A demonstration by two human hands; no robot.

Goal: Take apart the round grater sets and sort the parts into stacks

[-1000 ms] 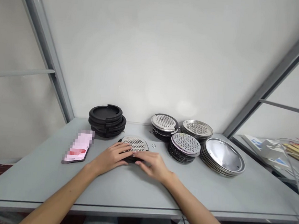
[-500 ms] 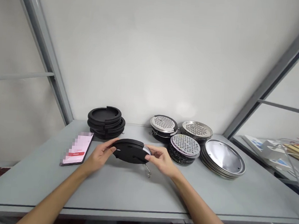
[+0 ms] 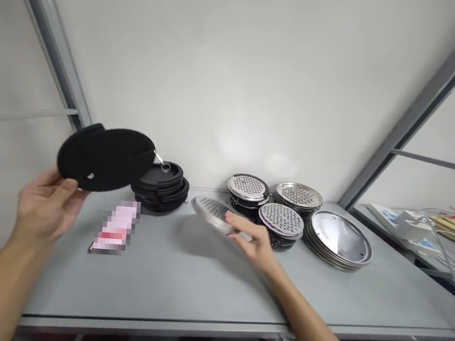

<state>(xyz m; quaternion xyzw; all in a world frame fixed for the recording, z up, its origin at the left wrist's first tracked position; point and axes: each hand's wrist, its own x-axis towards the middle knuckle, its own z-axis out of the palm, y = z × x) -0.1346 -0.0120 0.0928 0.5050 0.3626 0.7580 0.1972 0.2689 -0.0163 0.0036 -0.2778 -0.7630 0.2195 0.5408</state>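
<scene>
My left hand (image 3: 49, 201) grips the lower left rim of a round black disc-shaped part (image 3: 108, 158), raised and tilted at the left of the view. A small metal hook (image 3: 161, 160) sticks out from its right side. Above the middle of the table, my right hand (image 3: 251, 240) pinches a round perforated metal plate (image 3: 212, 211) by its right edge; motion blurs the plate. Behind the black part stands a stack of black rimmed discs (image 3: 159, 186). Just right of my right hand sits a stack topped by a perforated grey disc (image 3: 281, 219).
A phone (image 3: 114, 230) lies on the grey table (image 3: 155, 291) at the left. Toward the back are a silver perforated disc on black parts (image 3: 249, 187) and stacked perforated metal plates (image 3: 299, 195). Smooth metal plates (image 3: 340, 237) are piled farther right. White boxes and cables lie beyond.
Both hands held one black disc assembly together at the middle. Now they are apart: the left has lifted the black part up and left, while the right holds a perforated metal plate.
</scene>
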